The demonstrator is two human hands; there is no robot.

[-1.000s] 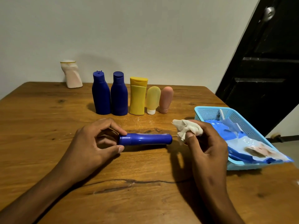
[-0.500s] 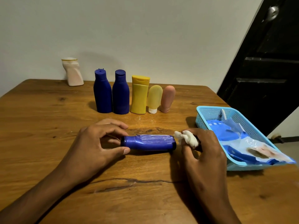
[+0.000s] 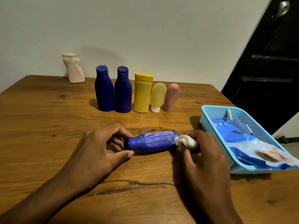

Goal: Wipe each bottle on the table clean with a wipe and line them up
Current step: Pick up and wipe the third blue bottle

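Near table centre, blue bottle (image 3: 152, 141) lies on side, long axis left-right. My left hand (image 3: 98, 147) pinches cap end; my right hand (image 3: 202, 152) grasps wipe (image 3: 186, 141), pressed against bottle's right base end.

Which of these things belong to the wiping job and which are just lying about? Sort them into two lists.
Part of the job:
- lying blue bottle, gripped by left hand
- white wipe, held by right hand at the bottle's base
- row of five standing bottles
- white bottle near the wall

Just lying about:
- blue basket, though its wipes pack may supply wipes
- black door
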